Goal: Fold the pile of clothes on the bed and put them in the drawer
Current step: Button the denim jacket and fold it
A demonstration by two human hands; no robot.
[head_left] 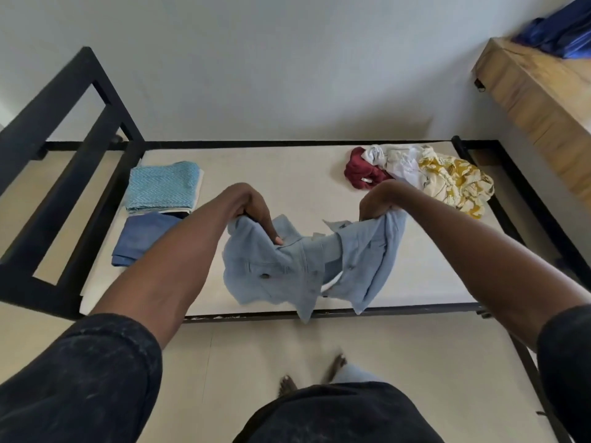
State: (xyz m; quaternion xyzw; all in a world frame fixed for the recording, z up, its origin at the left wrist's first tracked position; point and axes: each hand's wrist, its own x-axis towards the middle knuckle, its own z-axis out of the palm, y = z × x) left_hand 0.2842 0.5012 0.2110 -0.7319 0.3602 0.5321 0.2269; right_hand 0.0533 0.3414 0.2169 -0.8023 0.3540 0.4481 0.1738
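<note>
A light blue buttoned shirt (287,270) hangs crumpled above the near edge of the bed (287,174). My left hand (252,209) grips its upper left part and my right hand (379,203) grips its upper right part, so the cloth sags between them. At the bed's far right lies the unfolded pile: a maroon garment (358,171), a white one (399,164) and a yellow-patterned one (454,180). On the left side sit two folded pieces, a turquoise patterned one (163,185) and a dark blue one (140,238).
The black metal bed frame (64,148) rises on the left and runs along the bed's edges. A wooden drawer unit (537,91) stands at the upper right with a blue bag (563,30) on top. My bare feet are on the floor before the bed.
</note>
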